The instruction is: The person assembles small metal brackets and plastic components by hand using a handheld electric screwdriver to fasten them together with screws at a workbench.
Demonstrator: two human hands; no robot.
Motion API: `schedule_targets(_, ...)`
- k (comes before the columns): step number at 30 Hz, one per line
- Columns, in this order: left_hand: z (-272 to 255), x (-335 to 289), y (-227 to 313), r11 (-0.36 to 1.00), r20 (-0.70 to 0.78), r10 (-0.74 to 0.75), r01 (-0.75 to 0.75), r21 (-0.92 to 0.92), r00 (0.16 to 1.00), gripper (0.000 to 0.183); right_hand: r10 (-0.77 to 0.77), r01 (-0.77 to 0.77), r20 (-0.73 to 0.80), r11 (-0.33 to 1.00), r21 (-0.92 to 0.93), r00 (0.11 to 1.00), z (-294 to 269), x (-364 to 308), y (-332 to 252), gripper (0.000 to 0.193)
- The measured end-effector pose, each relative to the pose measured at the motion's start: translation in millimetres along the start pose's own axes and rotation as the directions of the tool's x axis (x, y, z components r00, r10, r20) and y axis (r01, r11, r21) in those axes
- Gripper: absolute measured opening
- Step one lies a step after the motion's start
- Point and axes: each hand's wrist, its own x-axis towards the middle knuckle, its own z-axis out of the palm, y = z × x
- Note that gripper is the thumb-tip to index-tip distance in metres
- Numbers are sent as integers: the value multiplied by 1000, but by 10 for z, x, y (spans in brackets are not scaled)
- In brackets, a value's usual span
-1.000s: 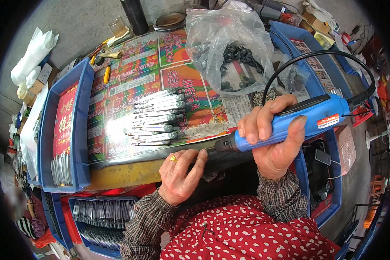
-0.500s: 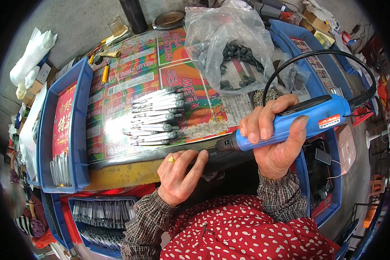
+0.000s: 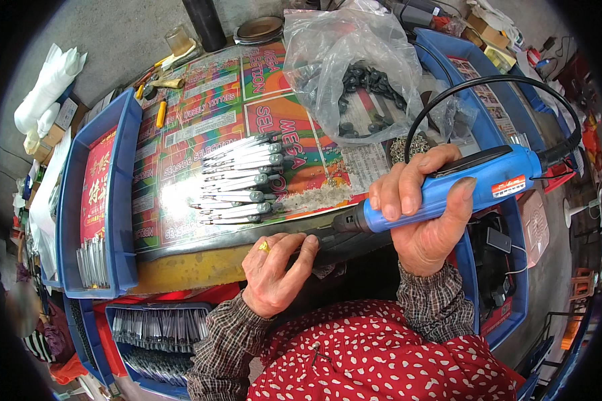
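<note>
We grip blue electric screwdriver (image 3: 448, 190) w/ right hand (image 3: 425, 214), fingers wrapped tight; axis runs down-left to left hand (image 3: 277, 271), fingers curled at its tip.

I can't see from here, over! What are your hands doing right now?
Right hand gripping blue power tool. Left hand at its dark tip, by table edge. Row of metal pieces lying ahead, untouched.

A tabletop (image 3: 201, 267) covered with a colourful printed sheet (image 3: 201, 134) carries a row of metal pieces (image 3: 241, 177), a clear plastic bag (image 3: 354, 67) and a yellow-handled tool (image 3: 160, 113).
</note>
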Motion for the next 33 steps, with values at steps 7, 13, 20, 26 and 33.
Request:
schedule_targets(7,1,3,0,999,32,16,-17,37,999,27,1,-1,4,1000,-8,1000,21,-3,5,46)
schedule_targets(13,40,-6,4,1000,-42,-25,26,11,999,24,-17,17,8,1000,5,1000,64,-4,-10,46)
schedule_targets(20,51,-28,-9,999,-59,-45,45,-10,997,22,6,-13,80,995,97,997,16,-19,-11,44)
schedule_targets(26,45,-32,-10,998,-50,-52,51,-19,997,27,11,-19,83,994,103,997,31,-14,-8,43)
schedule_targets(33,78,-13,-20,998,-25,-59,59,9,998,36,16,-23,77,994,102,997,3,-23,8,43)
